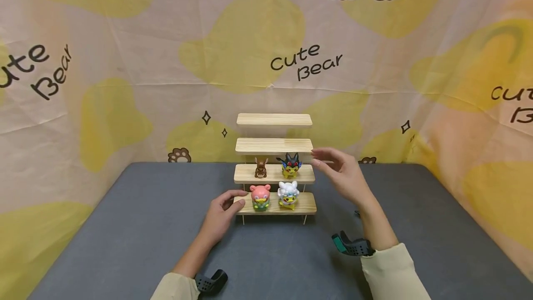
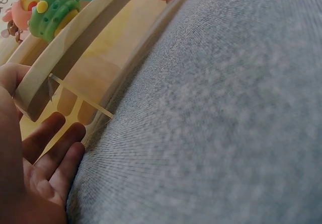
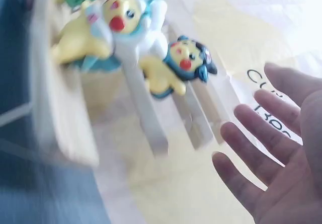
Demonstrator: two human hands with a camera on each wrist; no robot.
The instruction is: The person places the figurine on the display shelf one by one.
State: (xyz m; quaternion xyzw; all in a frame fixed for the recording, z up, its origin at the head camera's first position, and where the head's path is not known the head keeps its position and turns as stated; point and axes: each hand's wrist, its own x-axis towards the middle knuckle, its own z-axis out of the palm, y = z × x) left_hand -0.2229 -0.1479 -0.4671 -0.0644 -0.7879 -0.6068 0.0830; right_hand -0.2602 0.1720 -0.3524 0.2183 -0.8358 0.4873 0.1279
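Observation:
A wooden tiered display stand (image 1: 275, 212) stands on the table. My left hand (image 1: 220, 214) is at the left end of its lowest board, thumb and index finger pinching the board's end. In the left wrist view the other fingers (image 2: 53, 156) stretch out loosely below the board. On the lowest board sit a pink-hooded figurine (image 1: 260, 197) and a white-hooded yellow figurine (image 1: 288, 195). One board up are a small brown figurine (image 1: 261, 168) and a black-eared yellow figurine (image 1: 291, 166). My right hand (image 1: 343, 172), holding nothing, hovers by the stand's right side, fingers spread in the right wrist view.
The upper two boards (image 1: 274, 145) bear no figurines. A grey cloth (image 1: 145, 235) covers the table. Behind it hangs a printed fabric backdrop (image 1: 250, 40). Black straps (image 1: 354, 246) circle both wrists. A small dark object (image 1: 357, 214) is partly hidden by the right forearm.

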